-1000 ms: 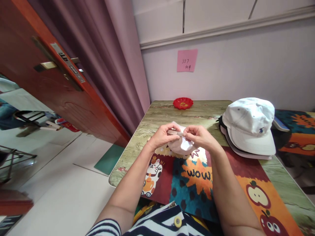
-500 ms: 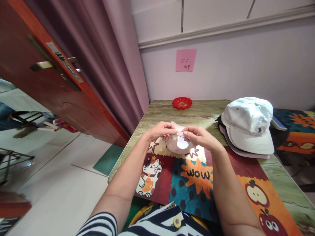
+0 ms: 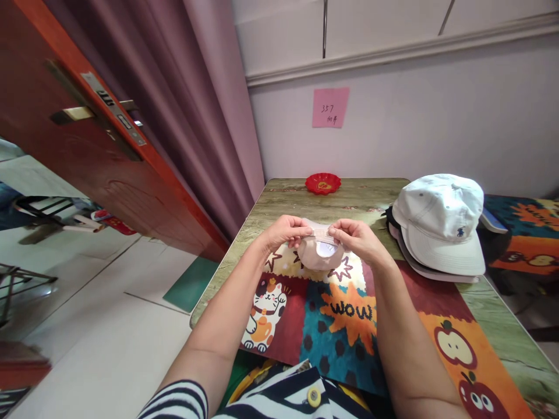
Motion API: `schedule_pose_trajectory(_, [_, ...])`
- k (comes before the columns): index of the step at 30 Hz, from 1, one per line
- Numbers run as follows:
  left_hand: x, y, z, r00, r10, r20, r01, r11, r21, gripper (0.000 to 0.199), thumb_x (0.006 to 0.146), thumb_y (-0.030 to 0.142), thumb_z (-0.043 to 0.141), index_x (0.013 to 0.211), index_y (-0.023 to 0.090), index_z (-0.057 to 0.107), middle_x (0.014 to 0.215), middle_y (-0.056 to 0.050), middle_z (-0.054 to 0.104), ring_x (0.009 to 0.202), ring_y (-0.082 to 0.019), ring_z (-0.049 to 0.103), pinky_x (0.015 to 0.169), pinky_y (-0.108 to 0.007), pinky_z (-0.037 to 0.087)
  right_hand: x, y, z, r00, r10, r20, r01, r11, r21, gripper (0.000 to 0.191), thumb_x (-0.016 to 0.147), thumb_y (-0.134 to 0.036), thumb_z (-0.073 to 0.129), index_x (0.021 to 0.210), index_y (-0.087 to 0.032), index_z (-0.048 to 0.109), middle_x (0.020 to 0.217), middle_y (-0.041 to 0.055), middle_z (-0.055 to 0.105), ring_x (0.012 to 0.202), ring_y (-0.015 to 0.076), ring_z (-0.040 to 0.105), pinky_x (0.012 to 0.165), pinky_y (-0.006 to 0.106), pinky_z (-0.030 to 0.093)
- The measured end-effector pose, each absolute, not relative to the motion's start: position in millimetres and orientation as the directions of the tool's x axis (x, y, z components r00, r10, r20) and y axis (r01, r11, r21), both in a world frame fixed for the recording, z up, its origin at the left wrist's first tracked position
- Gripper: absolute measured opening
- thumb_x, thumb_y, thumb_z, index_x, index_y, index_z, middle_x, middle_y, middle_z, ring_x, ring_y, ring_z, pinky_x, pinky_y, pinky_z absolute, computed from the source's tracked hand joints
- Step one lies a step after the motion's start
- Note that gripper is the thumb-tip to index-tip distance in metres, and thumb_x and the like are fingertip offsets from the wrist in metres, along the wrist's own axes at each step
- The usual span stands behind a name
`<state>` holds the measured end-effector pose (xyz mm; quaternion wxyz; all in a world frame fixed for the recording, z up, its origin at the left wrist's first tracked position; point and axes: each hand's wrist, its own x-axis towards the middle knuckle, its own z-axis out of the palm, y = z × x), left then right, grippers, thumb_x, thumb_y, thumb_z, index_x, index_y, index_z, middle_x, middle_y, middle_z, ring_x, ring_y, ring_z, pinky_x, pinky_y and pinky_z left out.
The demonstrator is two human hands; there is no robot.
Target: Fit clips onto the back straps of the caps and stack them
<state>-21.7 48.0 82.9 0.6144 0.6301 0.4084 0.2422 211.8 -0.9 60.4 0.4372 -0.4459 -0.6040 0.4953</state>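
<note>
A pale pink baseball cap [image 3: 318, 261] rests on the patterned mat [image 3: 288, 320], with its back opening and strap facing me. My left hand [image 3: 292, 230] pinches the left end of the strap between thumb and fingers. At the strap's other end, my right hand [image 3: 349, 233] is closed on it in the same way. The strap [image 3: 322, 234] stretches between the two hands above the arched opening. The cap's far side is partly hidden behind my fingers.
To the right, a white cap [image 3: 441, 215] tops a stack of caps. A red scalloped dish [image 3: 323, 183] sits at the table's back edge, below a pink note [image 3: 331, 108] on the wall. At left stand a wooden door [image 3: 87, 151] and a purple curtain [image 3: 205, 87].
My hands have moved slightly apart along the strap, so more of it shows between them. The cap has tilted a little, and its opening shows differently.
</note>
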Motion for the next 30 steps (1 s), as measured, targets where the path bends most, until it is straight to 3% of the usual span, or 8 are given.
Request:
schedule_pose_trajectory(12, [-16.4,44.7,76.6,0.520,0.838,-0.167,0.164,0.094,0.982,0.037,0.067,0.044,0.087,0.076,0.012,0.069,0.059,0.003,0.057,0.044,-0.004,0.047,0.043,-0.018,0.032,224.0,-0.8,57.7,-0.313,0.945,0.092,0.117,0.134,-0.984,0.037,0.084,-0.054,0.069,0.081,-0.017,0.067,0.068,-0.0015,0.056,0.060,0.0108,0.043,0.054,0.024,0.030])
schedule_pose_trajectory(16, [-18.1,43.6,78.4,0.511,0.842,-0.170,0.181,0.088,0.980,0.038,0.067,0.045,0.086,0.077,0.013,0.068,0.058,0.004,0.055,0.044,-0.004,0.046,0.044,-0.018,0.032,231.4,0.4,53.3,-0.406,0.911,0.065,0.183,0.151,-0.972,0.040,0.087,-0.057,0.067,0.083,-0.017,0.069,0.068,-0.0014,0.056,0.060,0.0110,0.042,0.055,0.025,0.031])
schedule_pose_trajectory(23, [-25.0,42.9,85.7,0.556,0.808,-0.195,0.254,0.058,0.966,0.037,0.071,0.046,0.084,0.083,0.014,0.072,0.063,0.003,0.057,0.050,-0.006,0.045,0.048,-0.021,0.032,229.5,2.9,49.9,-0.388,0.919,0.078,0.200,0.166,-0.966,0.041,0.089,-0.057,0.064,0.080,-0.017,0.069,0.064,-0.0028,0.051,0.058,0.0106,0.039,0.054,0.024,0.030])
schedule_pose_trajectory(27, [-27.4,44.5,80.3,0.528,0.839,-0.134,0.268,-0.015,0.963,0.035,0.069,0.046,0.083,0.076,0.014,0.072,0.062,0.002,0.057,0.055,-0.008,0.046,0.054,-0.023,0.034,227.9,2.5,51.1,-0.367,0.925,0.098,0.232,0.193,-0.953,0.041,0.089,-0.055,0.065,0.074,-0.017,0.067,0.061,-0.0035,0.047,0.057,0.0102,0.037,0.053,0.025,0.026])
schedule_pose_trajectory(30, [-28.3,41.8,81.9,0.501,0.862,-0.076,0.275,-0.075,0.958,0.034,0.071,0.047,0.081,0.077,0.015,0.073,0.074,-0.002,0.065,0.069,-0.013,0.056,0.066,-0.025,0.040,227.4,0.9,51.3,-0.337,0.934,0.115,0.243,0.204,-0.948,0.041,0.089,-0.055,0.064,0.075,-0.016,0.069,0.060,-0.0035,0.048,0.057,0.0102,0.036,0.053,0.025,0.026])
